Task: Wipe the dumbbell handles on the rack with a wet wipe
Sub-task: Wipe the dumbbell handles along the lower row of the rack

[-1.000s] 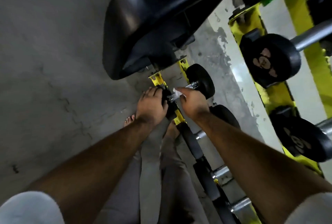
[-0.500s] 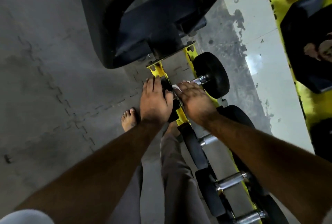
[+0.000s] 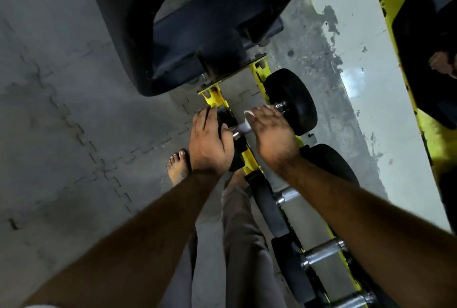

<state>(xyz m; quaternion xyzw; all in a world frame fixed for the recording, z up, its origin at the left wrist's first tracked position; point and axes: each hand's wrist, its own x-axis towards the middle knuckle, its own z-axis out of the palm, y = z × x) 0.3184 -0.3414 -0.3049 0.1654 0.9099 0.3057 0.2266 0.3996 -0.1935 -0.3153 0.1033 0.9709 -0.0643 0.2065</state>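
Observation:
A small black dumbbell (image 3: 293, 101) with a chrome handle lies at the far end of the low yellow rack (image 3: 249, 159). My right hand (image 3: 272, 134) is wrapped over that handle with a white wet wipe (image 3: 244, 126) showing under its fingers. My left hand (image 3: 209, 143) grips the dumbbell's near black head, holding it steady. Most of the handle is hidden by my right hand.
More black dumbbells (image 3: 319, 253) with chrome handles line the rack toward me. A black padded bench (image 3: 197, 35) hangs over the rack's far end. A second yellow rack (image 3: 430, 119) with big black weights stands at the right. My bare foot (image 3: 178, 166) rests on grey floor mats.
My head has moved closer and lower, so hands and dumbbell look larger. My right hand has slid a little along the handle with the wipe. The left hand kept its grip.

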